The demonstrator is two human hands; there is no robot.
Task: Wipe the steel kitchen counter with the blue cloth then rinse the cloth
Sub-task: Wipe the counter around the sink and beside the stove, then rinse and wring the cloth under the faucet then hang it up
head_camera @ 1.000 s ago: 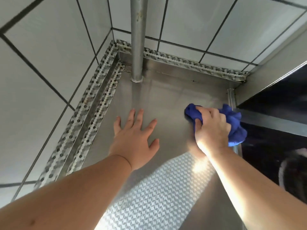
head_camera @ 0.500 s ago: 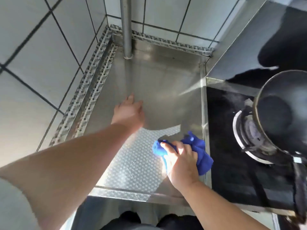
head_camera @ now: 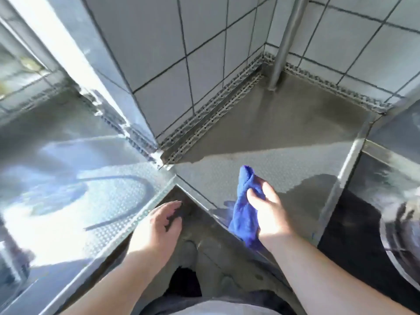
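Gripping a bunched blue cloth [head_camera: 244, 212], the person's right hand [head_camera: 270, 210] is at lower centre-right of the frame, thumb and fingers curled round the fabric. The cloth hangs over the front edge of the steel counter [head_camera: 284, 123], one end poking up above the fingers, the rest drooping below the palm. It is a deep, saturated blue, soft and crumpled into a loose roll; whether it is wet cannot be told. The left hand [head_camera: 159, 226] sits at lower centre, relaxed and grasping nothing, fingers loosely bent near the counter's inner corner.

Risks, as a judgement: the hold is loose and on only part of the cloth, so the dangling end could slip free and fall to the floor. A dark pan [head_camera: 400, 242] at the right edge could be brushed by the forearm if the arm swings that way.
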